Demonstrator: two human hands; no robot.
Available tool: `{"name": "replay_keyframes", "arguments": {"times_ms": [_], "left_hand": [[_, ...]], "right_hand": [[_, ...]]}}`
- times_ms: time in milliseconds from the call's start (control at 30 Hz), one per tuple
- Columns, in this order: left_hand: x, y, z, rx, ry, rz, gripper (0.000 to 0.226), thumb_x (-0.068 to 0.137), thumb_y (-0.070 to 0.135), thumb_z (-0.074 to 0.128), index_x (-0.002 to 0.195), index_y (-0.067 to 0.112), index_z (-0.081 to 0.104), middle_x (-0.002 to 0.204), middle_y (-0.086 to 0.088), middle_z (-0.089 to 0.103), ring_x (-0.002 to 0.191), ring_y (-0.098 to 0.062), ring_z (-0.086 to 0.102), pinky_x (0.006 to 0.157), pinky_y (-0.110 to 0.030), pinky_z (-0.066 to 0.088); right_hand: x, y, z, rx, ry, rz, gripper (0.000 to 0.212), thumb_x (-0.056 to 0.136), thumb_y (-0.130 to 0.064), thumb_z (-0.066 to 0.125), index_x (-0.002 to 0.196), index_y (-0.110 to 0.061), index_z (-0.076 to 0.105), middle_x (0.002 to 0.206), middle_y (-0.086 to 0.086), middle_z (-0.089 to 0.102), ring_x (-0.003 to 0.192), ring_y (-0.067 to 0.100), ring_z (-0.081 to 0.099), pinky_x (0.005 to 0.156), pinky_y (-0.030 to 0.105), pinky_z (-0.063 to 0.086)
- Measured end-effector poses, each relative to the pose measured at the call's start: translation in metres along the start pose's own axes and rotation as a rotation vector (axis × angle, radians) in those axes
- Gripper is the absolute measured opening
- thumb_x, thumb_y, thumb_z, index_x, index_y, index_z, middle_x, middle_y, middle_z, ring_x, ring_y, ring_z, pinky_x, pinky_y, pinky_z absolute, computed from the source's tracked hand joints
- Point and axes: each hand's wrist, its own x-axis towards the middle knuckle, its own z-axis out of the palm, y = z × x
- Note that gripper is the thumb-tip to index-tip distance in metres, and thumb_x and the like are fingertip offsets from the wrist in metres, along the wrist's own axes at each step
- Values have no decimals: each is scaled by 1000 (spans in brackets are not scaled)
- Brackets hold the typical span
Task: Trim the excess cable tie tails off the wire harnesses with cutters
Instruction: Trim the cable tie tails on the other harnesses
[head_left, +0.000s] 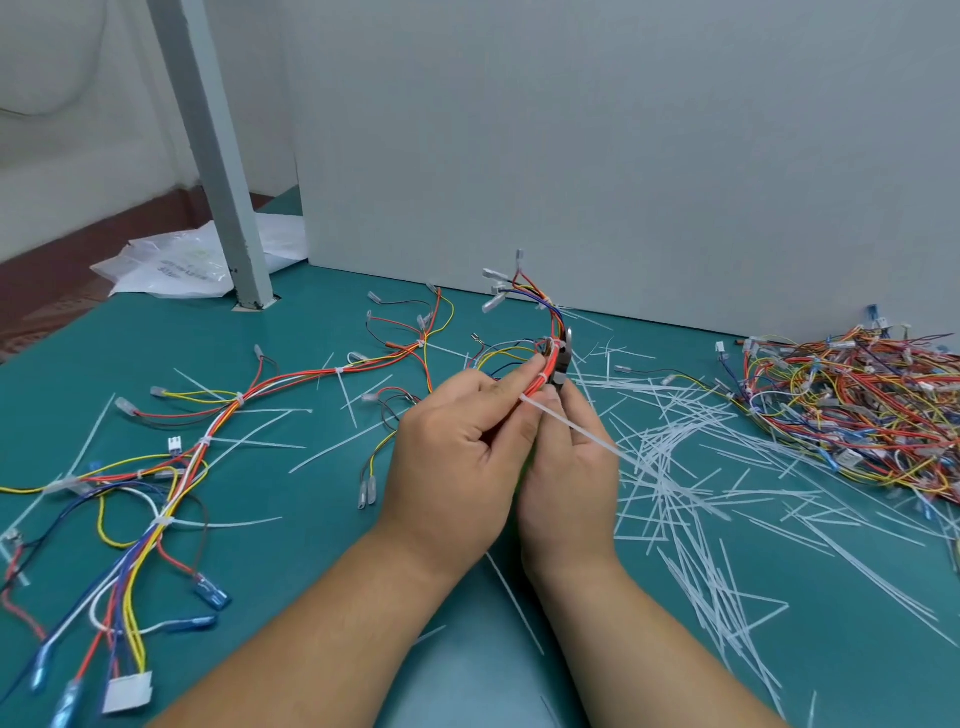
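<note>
My left hand (457, 457) grips a wire harness (545, 374) of red, orange, yellow and blue wires, held up over the middle of the green table. My right hand (566, 467) holds the cutters (565, 358), whose metal jaws sit against a white cable tie high on the bundle. A lower tie's long white tail (582, 431) sticks out to the right across my right hand. The cutter handles are hidden inside my right palm. Clear-capped terminals (501, 291) fan out above the harness.
Trimmed harnesses (208, 441) lie spread over the left of the green table (311, 519). A tangled heap of harnesses (857, 410) sits at the right by the white wall. Cut white tie tails (691, 493) litter the right side. A grey post (228, 208) and plastic bags (176, 270) stand back left.
</note>
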Motion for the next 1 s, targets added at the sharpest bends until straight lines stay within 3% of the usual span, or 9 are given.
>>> {"name": "replay_keyframes", "arguments": {"times_ms": [167, 300, 400, 533, 667, 867, 1000], "left_hand": [[1, 2, -1, -1, 4, 17, 32, 98, 25, 64, 130, 26, 67, 71, 7, 49, 65, -14, 51, 59, -21, 40], [1, 3, -2, 5, 3, 19, 32, 99, 22, 63, 130, 21, 70, 71, 1, 52, 65, -16, 52, 61, -21, 41], [2, 3, -4, -15, 23, -4, 31, 99, 19, 63, 129, 19, 70, 73, -2, 57, 66, -15, 55, 62, -19, 42], [3, 5, -5, -16, 62, -11, 31, 98, 17, 63, 128, 18, 69, 72, 3, 51, 64, -7, 50, 63, -12, 37], [2, 5, -4, -17, 61, -15, 32, 97, 15, 64, 129, 20, 68, 72, 5, 51, 64, -7, 50, 63, -12, 37], [1, 5, -2, -20, 23, 13, 31, 98, 23, 64, 128, 19, 70, 72, 0, 53, 64, -16, 52, 60, -22, 42], [1, 3, -2, -23, 25, 5, 31, 98, 21, 65, 129, 19, 70, 72, -1, 52, 64, -16, 51, 60, -23, 42]], "right_hand": [[1, 3, -2, -19, 52, -18, 19, 108, -14, 53, 108, -2, 68, 90, 1, 67, 83, 14, 57, 79, 34, 49], [2, 2, -3, 2, 97, -25, 24, 108, -14, 53, 121, -4, 71, 103, 2, 73, 91, 10, 64, 84, 28, 54], [1, 3, -2, -17, 56, -11, 22, 109, -9, 51, 117, -2, 71, 101, 3, 73, 90, 11, 64, 80, 24, 54], [0, 4, -2, -61, 1, -8, 22, 109, -12, 53, 118, -6, 71, 104, 10, 73, 93, 13, 62, 88, 37, 54], [-2, 3, -1, -56, -20, -25, 22, 108, -12, 53, 117, -4, 71, 96, -1, 72, 86, 8, 62, 79, 24, 53], [-2, 1, -2, 14, 67, -32, 26, 107, -14, 56, 125, -4, 71, 95, -3, 72, 83, 7, 60, 77, 21, 52], [-2, 1, -2, 2, 36, -33, 26, 106, -15, 56, 125, -6, 72, 99, 4, 76, 85, 8, 62, 78, 20, 53]]}}
